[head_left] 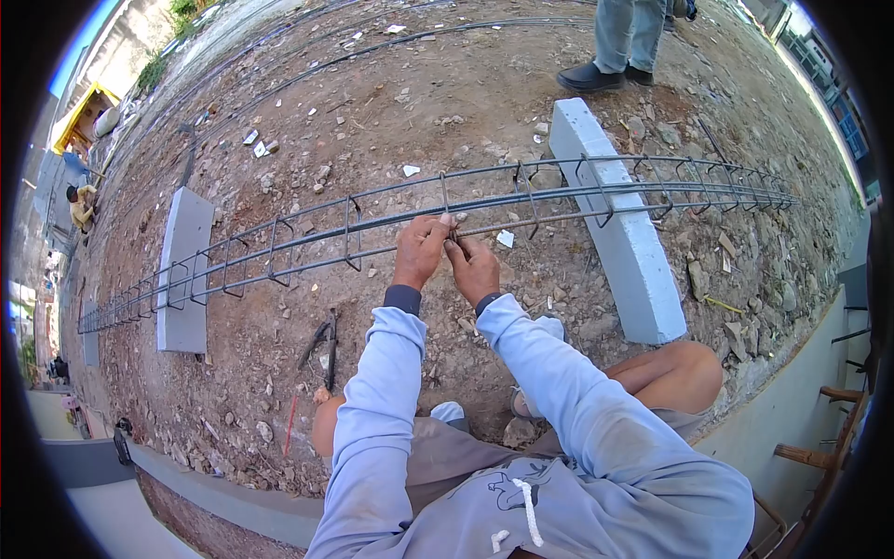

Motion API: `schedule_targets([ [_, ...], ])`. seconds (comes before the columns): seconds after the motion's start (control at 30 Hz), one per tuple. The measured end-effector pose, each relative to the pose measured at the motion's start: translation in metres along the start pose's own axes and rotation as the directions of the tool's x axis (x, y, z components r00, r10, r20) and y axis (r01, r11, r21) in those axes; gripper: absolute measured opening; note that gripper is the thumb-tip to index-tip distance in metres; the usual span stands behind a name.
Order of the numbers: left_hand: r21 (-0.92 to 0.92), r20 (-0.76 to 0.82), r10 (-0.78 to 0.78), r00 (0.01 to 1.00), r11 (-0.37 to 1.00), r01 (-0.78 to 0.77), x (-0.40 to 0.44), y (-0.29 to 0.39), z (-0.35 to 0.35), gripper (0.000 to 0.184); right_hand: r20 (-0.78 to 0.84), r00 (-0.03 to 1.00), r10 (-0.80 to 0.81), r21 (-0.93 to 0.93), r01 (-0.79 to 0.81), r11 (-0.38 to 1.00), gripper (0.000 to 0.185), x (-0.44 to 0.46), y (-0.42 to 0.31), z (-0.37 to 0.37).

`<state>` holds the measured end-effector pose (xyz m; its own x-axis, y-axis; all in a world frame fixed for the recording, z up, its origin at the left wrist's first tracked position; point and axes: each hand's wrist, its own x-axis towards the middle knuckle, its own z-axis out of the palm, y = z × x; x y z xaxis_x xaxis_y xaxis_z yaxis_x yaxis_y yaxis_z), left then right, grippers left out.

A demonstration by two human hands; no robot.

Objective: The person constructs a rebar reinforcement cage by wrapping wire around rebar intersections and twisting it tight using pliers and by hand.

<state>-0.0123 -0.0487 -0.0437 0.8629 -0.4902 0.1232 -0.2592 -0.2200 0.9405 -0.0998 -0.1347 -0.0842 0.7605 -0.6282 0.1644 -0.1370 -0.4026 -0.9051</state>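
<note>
Left hand [424, 250] and right hand [477, 268] sit close, each grip pinching the cage [529, 197]. It rests on blocks [629, 270]; pliers [331, 352] lie nearby.

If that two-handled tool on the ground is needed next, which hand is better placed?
Probably the left hand: the tool lies nearer, on that side, while the right hand would have to reach past the left arm.

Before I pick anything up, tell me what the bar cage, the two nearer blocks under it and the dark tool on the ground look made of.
Bar cage: likely steel, dull grey; thin, straight rods with bent ties.
Right block and left block: pale, matte, sharp-edged; perhaps concrete or foam, unclear which.
Dark tool: probably metal, judging by its slim arms; finish too small to tell.
</note>
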Motion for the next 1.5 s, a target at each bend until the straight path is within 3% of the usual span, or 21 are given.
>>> schedule_targets([
  [0.03, -0.015, 0.014, -0.027, 1.0, 1.0, 0.027, 0.001, 0.0, -0.001, 0.022, 0.011, 1.0, 0.004, -0.051, -0.004, 0.999, 0.024, 0.002, -0.001, -0.001],
  [0.17, 0.205, 0.103, -0.063, 0.993, 0.978, 0.04, 0.004, -0.001, -0.005, 0.025, 0.11, 0.992, 0.06, -0.26, -0.03, 0.965, 0.025, 0.013, -0.013, -0.012],
  [0.23, 0.251, 0.199, -0.079, 0.977, 0.968, 0.027, 0.008, 0.003, -0.009, 0.025, 0.121, 0.992, 0.016, -0.287, 0.02, 0.958, 0.025, 0.016, -0.007, -0.011],
  [0.37, 0.366, 0.188, -0.055, 0.981, 0.931, -0.018, 0.0, 0.01, -0.014, 0.029, 0.077, 0.991, -0.106, -0.349, 0.126, 0.929, 0.02, 0.016, -0.001, -0.009],
  [0.43, 0.368, 0.144, -0.064, 0.988, 0.93, 0.006, -0.001, 0.001, -0.015, 0.035, 0.136, 0.986, -0.093, -0.364, 0.137, 0.921, 0.023, 0.017, -0.003, -0.013],
  [0.53, 0.347, 0.304, -0.107, 0.947, 0.938, -0.006, 0.008, -0.004, -0.022, 0.041, 0.201, 0.975, -0.099, -0.352, 0.167, 0.921, 0.021, 0.022, -0.007, -0.018],
  [0.63, 0.474, 0.457, -0.239, 0.857, 0.88, -0.008, 0.02, 0.013, -0.032, 0.039, 0.222, 0.968, -0.118, -0.34, 0.191, 0.921, 0.02, 0.024, -0.01, -0.024],
  [0.77, 0.659, 0.411, -0.183, 0.893, 0.736, -0.152, 0.023, 0.015, -0.027, 0.037, 0.286, 0.957, -0.059, -0.372, 0.168, 0.913, 0.027, 0.027, -0.013, -0.024],
  [0.93, 0.762, 0.364, -0.1, 0.926, 0.604, -0.234, 0.01, 0.013, -0.022, 0.027, 0.215, 0.973, 0.087, -0.358, -0.004, 0.934, 0.037, 0.03, -0.016, -0.017],
  [0.97, 0.765, 0.362, -0.078, 0.929, 0.595, -0.248, 0.01, 0.013, -0.02, 0.026, 0.229, 0.935, 0.269, -0.269, -0.205, 0.941, 0.038, 0.031, -0.017, -0.016],
  [1.03, 0.798, 0.323, -0.116, 0.939, 0.568, -0.204, 0.013, 0.007, -0.014, 0.027, 0.312, 0.75, 0.584, -0.118, -0.579, 0.807, 0.041, 0.035, -0.032, -0.018],
  [1.07, 0.813, 0.3, -0.138, 0.944, 0.554, -0.178, 0.014, 0.004, -0.014, 0.027, 0.339, 0.74, 0.581, -0.017, -0.613, 0.79, 0.039, 0.037, -0.033, -0.017],
  [1.17, 0.835, 0.3, -0.23, 0.926, 0.533, -0.138, 0.02, 0.011, -0.013, 0.03, 0.457, 0.57, 0.683, 0.102, -0.796, 0.597, 0.033, 0.045, -0.051, -0.024],
  [1.2, 0.826, 0.299, -0.25, 0.921, 0.55, -0.119, 0.023, 0.009, -0.013, 0.033, 0.452, 0.557, 0.697, 0.106, -0.809, 0.578, 0.032, 0.046, -0.049, -0.02],
  [1.3, 0.814, 0.267, -0.293, 0.918, 0.579, -0.051, 0.027, 0.001, -0.011, 0.035, 0.42, 0.617, 0.666, 0.148, -0.77, 0.62, 0.032, 0.046, -0.04, -0.014],
  [1.33, 0.802, 0.259, -0.317, 0.912, 0.597, -0.021, 0.027, 0.005, -0.01, 0.037, 0.368, 0.685, 0.629, 0.115, -0.705, 0.7, 0.032, 0.045, -0.029, -0.009],
  [1.43, 0.731, 0.291, -0.436, 0.851, 0.676, 0.097, 0.031, 0.016, -0.015, 0.034, 0.211, 0.873, 0.44, -0.033, -0.443, 0.896, 0.033, 0.038, 0.005, 0.011],
  [1.5, 0.513, 0.451, -0.457, 0.766, 0.836, 0.197, 0.043, 0.008, -0.022, 0.03, 0.118, 0.964, 0.237, -0.202, -0.21, 0.956, 0.035, 0.033, 0.018, 0.013],
])
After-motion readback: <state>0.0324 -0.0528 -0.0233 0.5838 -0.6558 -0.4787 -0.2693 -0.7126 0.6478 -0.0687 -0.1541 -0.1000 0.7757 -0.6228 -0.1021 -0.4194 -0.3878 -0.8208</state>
